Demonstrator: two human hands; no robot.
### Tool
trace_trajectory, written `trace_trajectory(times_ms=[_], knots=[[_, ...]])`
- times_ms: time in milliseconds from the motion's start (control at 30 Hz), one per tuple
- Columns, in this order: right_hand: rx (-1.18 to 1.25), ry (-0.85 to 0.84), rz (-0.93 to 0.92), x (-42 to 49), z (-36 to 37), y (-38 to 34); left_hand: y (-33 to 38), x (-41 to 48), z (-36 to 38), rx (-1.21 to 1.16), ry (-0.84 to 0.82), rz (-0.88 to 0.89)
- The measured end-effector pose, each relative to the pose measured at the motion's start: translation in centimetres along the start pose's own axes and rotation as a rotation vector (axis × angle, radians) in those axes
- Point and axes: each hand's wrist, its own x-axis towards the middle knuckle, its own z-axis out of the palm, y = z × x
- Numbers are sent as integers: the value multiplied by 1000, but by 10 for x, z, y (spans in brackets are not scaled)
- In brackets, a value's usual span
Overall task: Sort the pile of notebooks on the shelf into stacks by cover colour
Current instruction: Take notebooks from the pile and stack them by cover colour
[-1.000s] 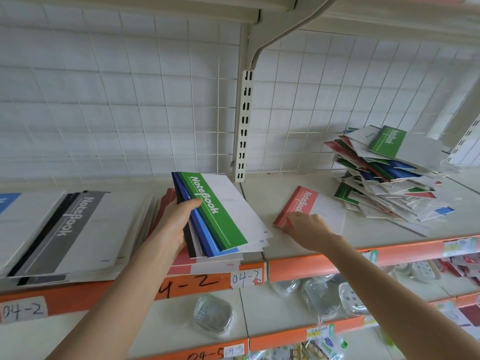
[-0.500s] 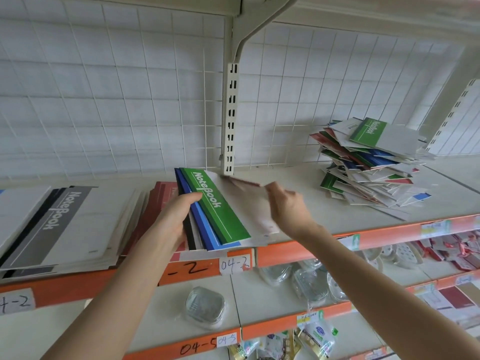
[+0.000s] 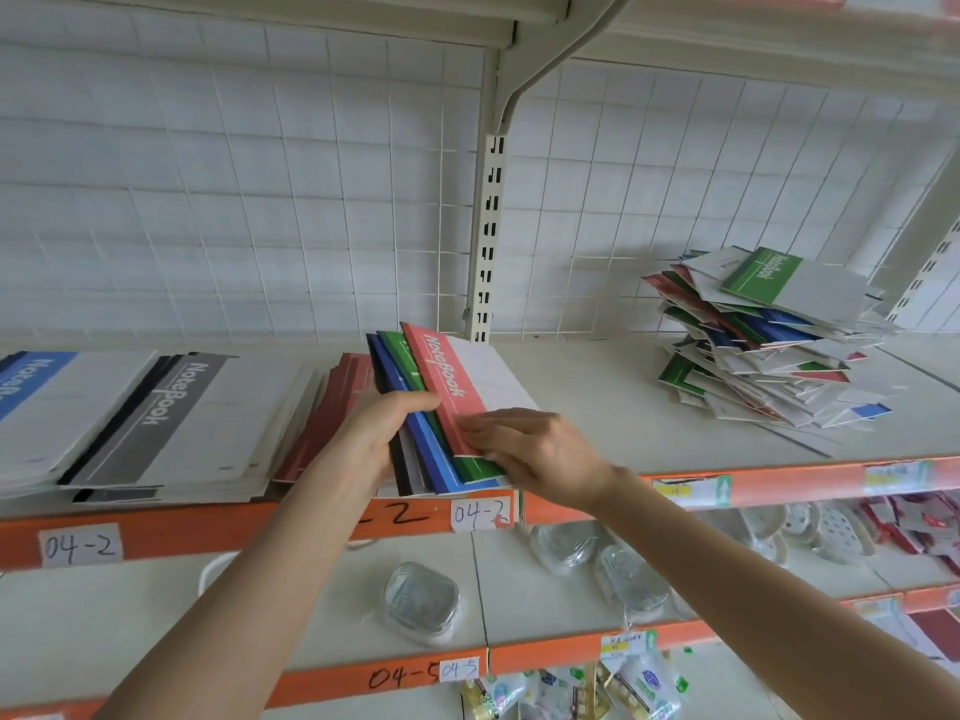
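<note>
My left hand (image 3: 375, 433) grips a fanned bundle of notebooks at the shelf's front edge: black, blue (image 3: 415, 439) and green (image 3: 475, 467) covers show under a red notebook (image 3: 445, 387) on top. My right hand (image 3: 540, 452) holds the red notebook's near corner, pressing it onto the bundle. The mixed pile of notebooks (image 3: 769, 345) leans at the right of the shelf, a green one on top. Sorted stacks lie to the left: red (image 3: 332, 407), grey (image 3: 171, 407) and blue (image 3: 31, 387).
The white shelf (image 3: 613, 407) has an orange front lip with labels. A wire grid and a slotted upright (image 3: 485, 241) stand behind. A lower shelf holds clear plastic containers (image 3: 421, 600) and packets.
My right hand picked the red notebook up from the shelf, carried it left and laid it on the green one in my left hand's bundle. The view shifted slightly.
</note>
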Motion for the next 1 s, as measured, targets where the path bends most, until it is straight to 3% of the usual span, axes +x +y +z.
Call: trace_trajectory(times_ms=[100, 333, 433, 533, 667, 1000], knots=[[167, -6, 144, 2, -10, -8, -2, -8, 1, 15, 25, 67], [210, -44, 994, 2, -32, -1, -4, -44, -5, 3, 104, 111], [682, -9, 1227, 6, -36, -12, -8, -63, -12, -35, 135, 89], [1068, 84, 1272, 12, -33, -35, -12, -82, -18, -113, 195, 90], [940, 94, 1260, 21, -16, -52, -25, -110, -25, -278, 188, 27], [803, 103, 1269, 14, -4, -72, -64, -143, -46, -306, 278, -42]])
